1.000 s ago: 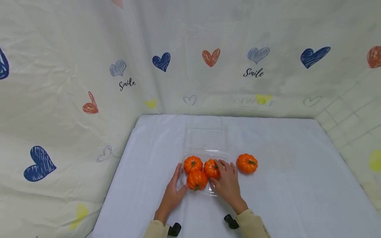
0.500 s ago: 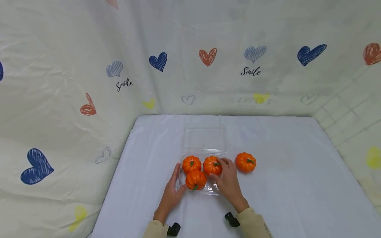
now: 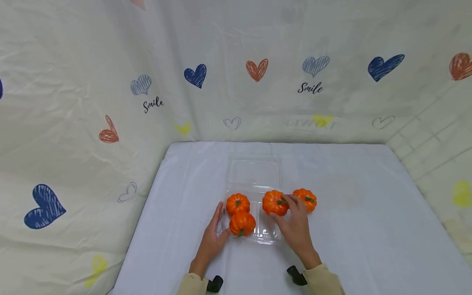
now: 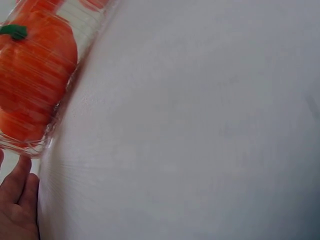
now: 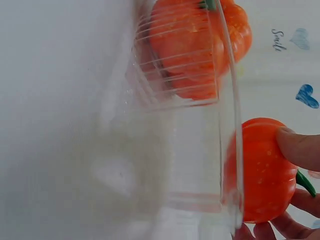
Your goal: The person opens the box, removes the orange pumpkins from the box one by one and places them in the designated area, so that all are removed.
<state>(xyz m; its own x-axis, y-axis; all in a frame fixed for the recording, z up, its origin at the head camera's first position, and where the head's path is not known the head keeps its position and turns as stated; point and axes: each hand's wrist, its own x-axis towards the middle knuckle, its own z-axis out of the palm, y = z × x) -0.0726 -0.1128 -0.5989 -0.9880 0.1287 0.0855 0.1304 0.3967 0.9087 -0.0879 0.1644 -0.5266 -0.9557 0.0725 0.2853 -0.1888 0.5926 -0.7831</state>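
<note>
A clear plastic clamshell box (image 3: 266, 234) lies open on the table, its lid (image 3: 254, 172) folded back. In its left half sit two small orange pumpkins, one behind (image 3: 237, 203) and one in front (image 3: 242, 223). My left hand (image 3: 212, 241) rests against the box's left side, fingers extended; the left wrist view shows its fingertips right at the box wall. My right hand (image 3: 298, 229) grips another pumpkin (image 3: 273, 203) over the box's right side. In the right wrist view, thumb and fingers lie around this pumpkin (image 5: 265, 170), which is raised to the rim.
A further pumpkin (image 3: 307, 198) stands just right of the box, partly hidden behind my right hand. White cloth covers the table (image 3: 361, 213). Behind it hangs a pale curtain (image 3: 280, 37) printed with hearts.
My right hand has taken hold of the right-hand pumpkin and moved it up and rightward, away from the other two. My left hand has stayed at the box's left side.
</note>
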